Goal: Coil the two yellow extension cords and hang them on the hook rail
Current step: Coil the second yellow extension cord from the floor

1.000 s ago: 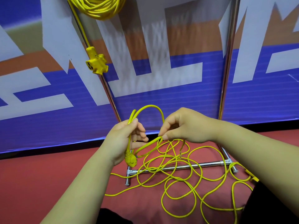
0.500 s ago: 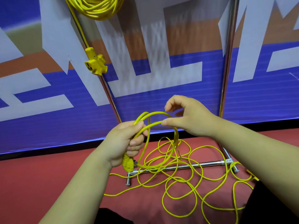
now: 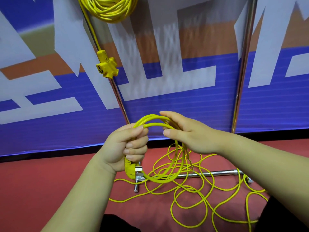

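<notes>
Clamps the thin yellow rubber-sheathed extension cord (image 3: 160,180) in the left hand (image 3: 127,148) — fingers curled tight round the gathered strands, thumb pressed down on top. Holds 2 or 3 loops there as a small upright coil, with the yellow moulded plug (image 3: 129,169) poking out below the fist. Meets the coil's upper arc with the right hand (image 3: 189,138), just beside the left, the index finger stretched over the top and the thumb lying straight beneath. Cannot tell whether pinching the strands or only resting against them, with the other fingers hidden behind the palm.

Below the coil, on the red floor (image 3: 41,190): the loose tangled loops (image 3: 189,198) of the same cord, sprawled over and around the chrome base bar (image 3: 209,174) of a metal rack.

Higher up, in front of the left chrome upright (image 3: 119,96): the second yellow extension cord (image 3: 108,9), a thick finished coil hanging at the top edge of view, cut off above. Dangling under it on 1 strand — a yellow 3-way socket block (image 3: 107,66). Well to the right, the right chrome upright (image 3: 240,81). Behind everything, a blue, white and orange printed banner (image 3: 167,106), down to the floor.
</notes>
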`<state>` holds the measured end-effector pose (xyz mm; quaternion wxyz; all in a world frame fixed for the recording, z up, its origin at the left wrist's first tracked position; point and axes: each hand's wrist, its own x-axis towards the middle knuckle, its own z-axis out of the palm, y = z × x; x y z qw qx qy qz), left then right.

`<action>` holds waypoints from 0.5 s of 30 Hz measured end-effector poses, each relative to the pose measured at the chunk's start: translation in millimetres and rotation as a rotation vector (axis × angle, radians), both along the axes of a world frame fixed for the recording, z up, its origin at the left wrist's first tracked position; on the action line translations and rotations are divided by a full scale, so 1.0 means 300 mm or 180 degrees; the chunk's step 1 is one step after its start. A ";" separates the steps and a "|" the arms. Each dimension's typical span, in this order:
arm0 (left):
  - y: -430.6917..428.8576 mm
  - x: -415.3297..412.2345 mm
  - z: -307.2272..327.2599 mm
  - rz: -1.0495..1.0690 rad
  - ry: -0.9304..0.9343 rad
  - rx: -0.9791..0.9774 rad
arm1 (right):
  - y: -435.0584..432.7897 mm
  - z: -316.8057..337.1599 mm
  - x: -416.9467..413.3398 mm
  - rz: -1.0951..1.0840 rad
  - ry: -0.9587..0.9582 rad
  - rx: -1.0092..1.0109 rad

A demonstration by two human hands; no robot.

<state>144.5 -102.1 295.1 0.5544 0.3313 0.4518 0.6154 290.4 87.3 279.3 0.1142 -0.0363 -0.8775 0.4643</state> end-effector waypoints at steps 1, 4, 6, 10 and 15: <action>0.003 -0.005 -0.004 -0.0045 -0.0214 0.0019 | -0.003 -0.003 -0.002 -0.0061 0.0080 0.0021; 0.004 -0.017 -0.006 0.0071 -0.0289 -0.0012 | -0.003 0.000 -0.010 -0.0289 0.0374 -0.0330; 0.013 -0.014 -0.018 0.0180 -0.0184 -0.0019 | 0.003 0.005 -0.015 -0.0372 0.0484 -0.0424; 0.032 0.000 -0.019 0.0446 -0.0115 -0.0012 | -0.006 0.022 -0.019 -0.0331 0.0497 -0.0279; 0.031 0.000 -0.022 0.0863 0.0365 -0.0147 | 0.003 0.016 -0.018 -0.0589 0.0688 0.0532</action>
